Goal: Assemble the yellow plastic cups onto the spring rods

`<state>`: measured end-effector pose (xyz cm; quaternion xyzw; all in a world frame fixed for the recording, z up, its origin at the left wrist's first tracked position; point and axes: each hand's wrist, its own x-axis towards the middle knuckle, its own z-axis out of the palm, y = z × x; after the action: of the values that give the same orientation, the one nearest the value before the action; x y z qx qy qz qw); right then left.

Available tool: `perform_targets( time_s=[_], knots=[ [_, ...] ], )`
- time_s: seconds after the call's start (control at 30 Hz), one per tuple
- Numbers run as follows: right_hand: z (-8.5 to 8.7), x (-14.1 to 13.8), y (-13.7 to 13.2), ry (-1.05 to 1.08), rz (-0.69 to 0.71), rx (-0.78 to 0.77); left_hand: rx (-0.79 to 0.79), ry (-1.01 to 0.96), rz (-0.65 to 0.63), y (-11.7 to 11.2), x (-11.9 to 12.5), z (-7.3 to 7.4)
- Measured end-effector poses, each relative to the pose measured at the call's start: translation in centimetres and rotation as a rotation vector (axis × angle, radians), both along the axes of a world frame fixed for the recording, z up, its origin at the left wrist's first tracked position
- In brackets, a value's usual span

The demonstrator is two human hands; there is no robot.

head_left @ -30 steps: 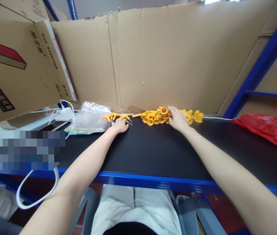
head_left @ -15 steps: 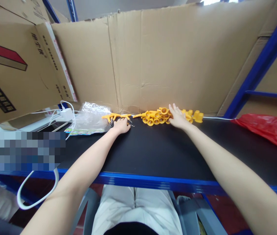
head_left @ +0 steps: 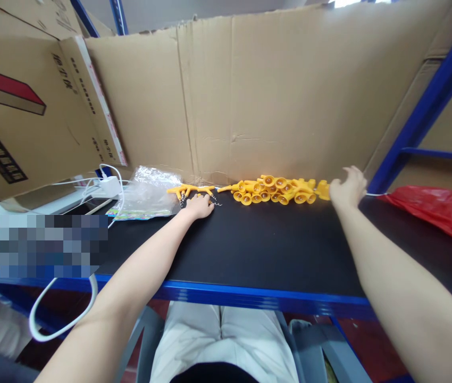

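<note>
My left hand (head_left: 199, 206) rests low over the black tabletop, at the near side of a yellow branch-like plastic piece (head_left: 188, 188). Black-and-white twisted bits (head_left: 183, 199) show beside it. Its fingers are mostly hidden from above, so I cannot tell if they hold anything. Right of it lies a cluster of yellow cup-shaped plastic pieces (head_left: 268, 190), their round mouths facing me. My right hand (head_left: 349, 187) is open with fingers apart, just right of a yellow block-like piece (head_left: 323, 190) at the cluster's end. Nothing shows in that hand.
A clear plastic bag (head_left: 150, 194) lies left of the yellow branch piece. Beyond it are a white charger (head_left: 110, 186) with cables and a phone (head_left: 90, 206). A red plastic bag (head_left: 437, 210) lies at right. Cardboard (head_left: 290, 96) walls the back.
My right hand has moved right, from over the yellow cups to past the block-like piece at their end, uncovering the cups there. My left hand has stayed about where it was.
</note>
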<state>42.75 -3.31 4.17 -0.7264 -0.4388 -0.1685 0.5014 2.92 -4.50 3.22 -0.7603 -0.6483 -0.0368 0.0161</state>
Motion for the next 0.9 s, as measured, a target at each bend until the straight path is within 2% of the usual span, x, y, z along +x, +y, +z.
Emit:
perform_targets(
  time_s=[0.17, 0.3, 0.5, 0.63, 0.77, 0.9],
  knots=[
    [-2.8, 2.4, -0.3, 0.006, -0.031, -0.312, 0.003, 0.005, -0.013, 0.1, 0.0, -0.2],
    [-3.3, 2.7, -0.1, 0.016, -0.009, -0.503, 0.007, -0.003, -0.013, 0.1, 0.0, -0.2],
    [-3.0, 2.2, 0.0, -0.054, -0.032, -0.465, 0.001, 0.004, -0.019, 0.0, 0.1, -0.1],
    [-2.1, 2.5, 0.4, -0.186, -0.023, -0.454, 0.008, 0.015, -0.029, 0.0, 0.1, -0.1],
    [-1.0, 3.3, 1.4, -0.24, 0.011, -0.517, 0.007, 0.006, -0.027, 0.0, 0.2, -0.1],
    [-1.2, 4.3, 2.6, -0.246, 0.052, -0.609, 0.018, 0.0, -0.018, 0.0, 0.3, -0.3]
  ],
)
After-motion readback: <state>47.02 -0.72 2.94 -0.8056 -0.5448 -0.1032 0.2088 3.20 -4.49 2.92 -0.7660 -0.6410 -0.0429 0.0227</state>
